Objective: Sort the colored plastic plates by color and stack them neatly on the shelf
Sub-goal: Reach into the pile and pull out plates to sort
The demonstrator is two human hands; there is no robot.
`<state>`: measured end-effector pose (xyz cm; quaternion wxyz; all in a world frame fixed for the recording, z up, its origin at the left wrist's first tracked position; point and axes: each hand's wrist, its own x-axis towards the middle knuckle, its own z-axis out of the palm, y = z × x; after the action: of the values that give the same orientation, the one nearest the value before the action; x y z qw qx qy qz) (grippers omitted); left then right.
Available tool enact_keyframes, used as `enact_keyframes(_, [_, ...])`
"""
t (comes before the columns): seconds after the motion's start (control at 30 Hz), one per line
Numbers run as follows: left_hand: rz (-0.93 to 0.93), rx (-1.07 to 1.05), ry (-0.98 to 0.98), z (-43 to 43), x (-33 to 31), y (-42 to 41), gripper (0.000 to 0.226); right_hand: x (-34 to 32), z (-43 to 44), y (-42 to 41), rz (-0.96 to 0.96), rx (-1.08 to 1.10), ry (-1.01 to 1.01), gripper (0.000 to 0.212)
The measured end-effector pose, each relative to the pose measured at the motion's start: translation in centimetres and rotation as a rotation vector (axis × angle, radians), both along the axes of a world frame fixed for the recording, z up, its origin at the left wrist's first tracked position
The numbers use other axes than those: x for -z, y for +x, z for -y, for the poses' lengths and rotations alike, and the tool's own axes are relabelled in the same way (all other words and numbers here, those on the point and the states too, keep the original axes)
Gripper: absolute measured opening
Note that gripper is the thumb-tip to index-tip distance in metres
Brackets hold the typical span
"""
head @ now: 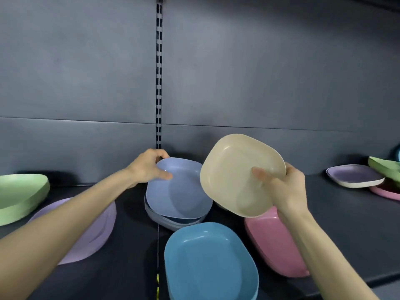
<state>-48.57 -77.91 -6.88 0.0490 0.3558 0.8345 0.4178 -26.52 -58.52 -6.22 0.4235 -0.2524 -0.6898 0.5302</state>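
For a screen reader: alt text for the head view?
A right hand holds a tilted beige plate; the left hand grips the top periwinkle plate of a stack. A teal plate and pink plate lie nearer on the shelf.

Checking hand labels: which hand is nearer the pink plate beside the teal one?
Right. The right hand, holding the beige plate, is just above the pink plate; the left hand grips the periwinkle plate, farther left.

back wall [75,72]: grey panels | slotted upright [159,83] (centre seam) | shelf [346,224]: dark, matte
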Motion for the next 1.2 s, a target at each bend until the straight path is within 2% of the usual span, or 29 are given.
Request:
enact_keyframes(0.13, [0.004,0.076,-0.141,-0.4,0.1,-0.8,0.025,-0.2,-0.6,-1.0,0.024,-0.034,-0.014,0.018])
enact_keyframes(0.3, [-0.089,0.198,-0.261,-1.7,1.2,-1.6,0.025,-0.2,-0.9,-1.8,0.043,-0.058,-0.016,0.021])
enact_keyframes(0.53, [-0.215,0.259,-0.389,-2.5,2.0,-1.5,0.046,0.1,-1.3,-2.6,0.091,-0.031,0.007,0.023])
enact_keyframes(0.6, [-0.276,0.248,-0.444,-2.2,2.1,-1.5,0.062,0.2,-1.4,-2.7,0.101,-0.021,0.014,0.024])
enact_keyframes(0.67, [-0.269,0.244,-0.390,-1.8,1.4,-1.1,0.080,0.1,-1.7,-2.7,0.103,-0.008,0.031,0.026])
enact_keyframes(0.77, [-0.049,0.374,-0.176,-2.3,-1.5,0.8,0.089,-0.3,-2.4,-2.7,0.096,0.016,0.053,0.025])
enact_keyframes(0.83, [0.112,0.482,-0.055,-4.0,-3.0,2.9,0.083,-0.6,-3.2,-2.6,0.078,0.013,0.051,0.024])
enact_keyframes(0.9, [0.180,0.489,0.070,-6.6,-3.5,4.8,0.060,-1.0,-4.4,-2.4,0.080,-0.009,0.056,0.024])
enact_keyframes(0.97, [0.110,0.409,0.177,-9.3,-3.7,6.0,0.047,-1.3,-6.0,-2.0,0.085,-0.048,0.046,0.027])
enact_keyframes(1.03, [0.008,0.334,0.218,-11.7,-3.6,6.3,0.050,-1.6,-7.9,-1.4,0.121,-0.110,0.059,0.030])
enact_keyframes(1.13, [-0.089,0.301,0.218,-15.0,-3.5,6.8,0.059,-2.4,-11.3,0.0,0.304,-0.278,0.124,0.038])
enact_keyframes(1.2, [-0.102,0.279,0.198,-17.2,-2.9,7.4,0.057,-2.4,-13.7,0.7,0.420,-0.375,0.131,0.044])
